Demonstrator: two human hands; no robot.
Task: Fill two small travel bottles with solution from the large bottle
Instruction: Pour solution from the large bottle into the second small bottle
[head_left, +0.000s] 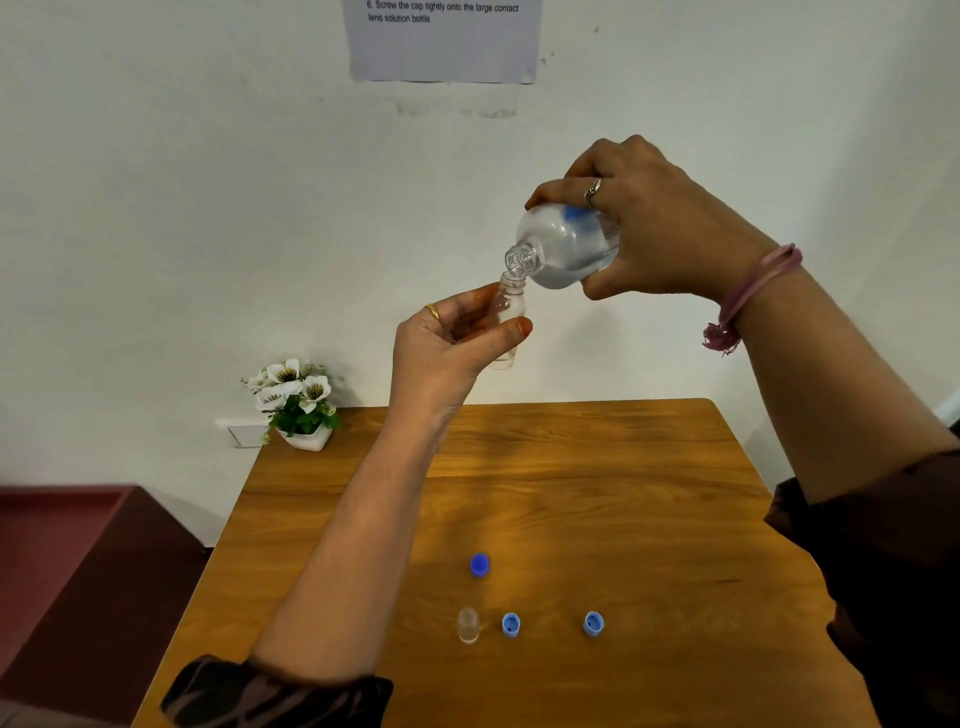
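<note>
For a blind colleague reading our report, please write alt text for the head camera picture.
Above a wooden table, the right hand tips the large open bottle so its neck meets the mouth of a small travel bottle held upright by the left hand. On the table stand a second small bottle, three blue caps and a flower pot.
</note>
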